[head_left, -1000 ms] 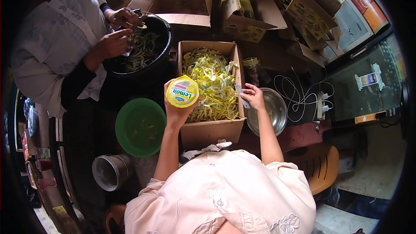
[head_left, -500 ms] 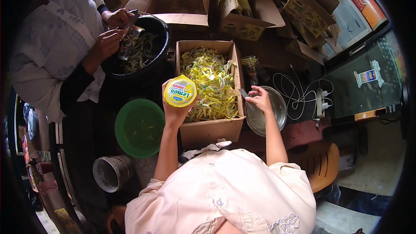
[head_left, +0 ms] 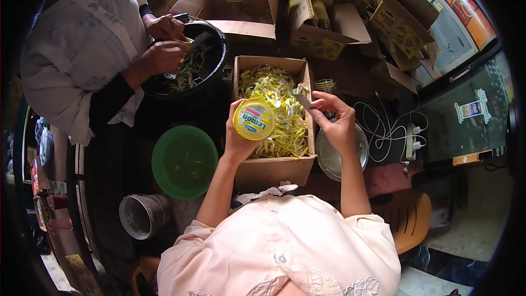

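Left hand (head_left: pixel 236 143) fingers clamped on round yellow tub (head_left: pixel 253 119), held up over cardboard box (head_left: pixel 272 169) of yellow strips (head_left: pixel 279 104). Right hand (head_left: pixel 335 122) fingers pinched on small blade-like tool (head_left: pixel 303 98), above metal bowl (head_left: pixel 335 159). Green basin (head_left: pixel 184 161) to the left.

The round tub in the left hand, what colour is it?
Yellow round plastic tub, seen best in the head view.

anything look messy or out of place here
Nothing looks spilled or damaged. The left hand holds a round yellow tub over the cardboard box heaped with yellow strips, all inside it. The white cable lies in loose loops.
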`<state>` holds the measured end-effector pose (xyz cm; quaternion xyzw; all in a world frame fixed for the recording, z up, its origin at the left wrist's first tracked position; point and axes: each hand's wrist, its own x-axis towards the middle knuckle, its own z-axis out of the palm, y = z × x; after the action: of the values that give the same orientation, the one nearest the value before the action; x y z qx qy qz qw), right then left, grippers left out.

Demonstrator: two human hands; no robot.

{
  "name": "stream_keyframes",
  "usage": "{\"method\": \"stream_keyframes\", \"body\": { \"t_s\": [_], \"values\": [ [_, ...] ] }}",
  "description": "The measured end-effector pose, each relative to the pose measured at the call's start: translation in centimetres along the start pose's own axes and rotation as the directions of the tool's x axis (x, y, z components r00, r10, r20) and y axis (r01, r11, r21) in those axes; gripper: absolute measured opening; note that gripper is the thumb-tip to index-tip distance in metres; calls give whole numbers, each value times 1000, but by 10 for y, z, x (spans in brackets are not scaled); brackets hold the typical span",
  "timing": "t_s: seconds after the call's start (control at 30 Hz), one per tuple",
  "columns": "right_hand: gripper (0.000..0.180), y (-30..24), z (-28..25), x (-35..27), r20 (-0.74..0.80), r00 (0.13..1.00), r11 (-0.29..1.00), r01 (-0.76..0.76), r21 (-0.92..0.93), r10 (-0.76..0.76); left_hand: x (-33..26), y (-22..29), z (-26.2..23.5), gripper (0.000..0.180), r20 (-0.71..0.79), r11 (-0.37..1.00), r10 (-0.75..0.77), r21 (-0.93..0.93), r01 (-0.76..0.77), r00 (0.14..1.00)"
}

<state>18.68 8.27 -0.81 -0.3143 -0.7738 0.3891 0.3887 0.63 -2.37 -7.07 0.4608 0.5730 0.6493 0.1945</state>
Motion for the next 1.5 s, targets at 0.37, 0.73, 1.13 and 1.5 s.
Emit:
{"method": "stream_keyframes", "body": {
  "t_s": [0.37,0.73,1.13,1.5],
  "values": [
    [28,-62,29,30,368,871,881,420,-216,-326,16,1,21,73,-82,997,56,-47,-60,995],
    [28,-65,39,41,455,825,847,476,-237,-336,17,5,17,68,-64,998,37,-52,-40,997],
    [28,-66,42,45,491,810,839,484,-249,-322,19,-1,16,73,-72,997,43,-54,-47,996],
    [25,-61,46,47,506,809,827,485,-285,-300,21,-4,19,72,-47,996,4,-93,-8,999]
  ]
}}
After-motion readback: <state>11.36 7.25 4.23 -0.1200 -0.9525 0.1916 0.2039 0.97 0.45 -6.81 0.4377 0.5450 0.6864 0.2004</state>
